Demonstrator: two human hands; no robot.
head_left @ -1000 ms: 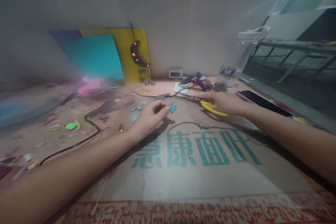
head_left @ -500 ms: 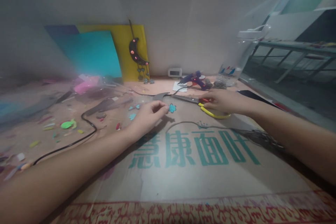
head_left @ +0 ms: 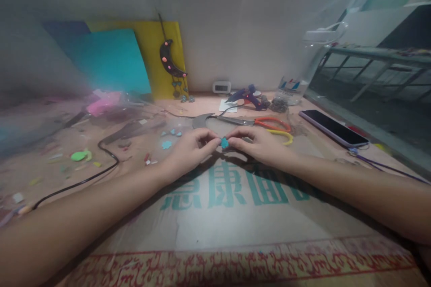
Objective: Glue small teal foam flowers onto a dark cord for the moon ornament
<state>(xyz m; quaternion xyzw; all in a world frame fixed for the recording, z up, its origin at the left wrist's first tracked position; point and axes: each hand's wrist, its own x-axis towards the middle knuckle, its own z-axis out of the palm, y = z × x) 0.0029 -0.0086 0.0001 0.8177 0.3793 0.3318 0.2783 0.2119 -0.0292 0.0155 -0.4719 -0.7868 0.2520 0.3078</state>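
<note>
A small teal flower cutout (head_left: 224, 143) is pinched between the fingertips of both hands, above the printed sheet (head_left: 215, 228). My left hand (head_left: 195, 145) is closed on its left edge, and my right hand (head_left: 257, 143) grips it from the right. Just beyond the hands lie scissors (head_left: 272, 123) with one orange and one yellow handle, touched by neither hand. Left of my left hand rests another teal flower (head_left: 166, 145), with a few small teal pieces (head_left: 173, 132) behind it.
A purple glue gun (head_left: 247, 97), a small white digital display (head_left: 221, 87) and a clear plastic jug (head_left: 292, 87) stand at the back. A phone (head_left: 333, 128) lies right. Scraps and a black cord (head_left: 84, 180) cover the left. A moon ornament (head_left: 171, 60) hangs before yellow board (head_left: 134, 67).
My right hand has let go of the scissors, leaving them on the table, and has moved left to take hold of the flower held by my left hand.
</note>
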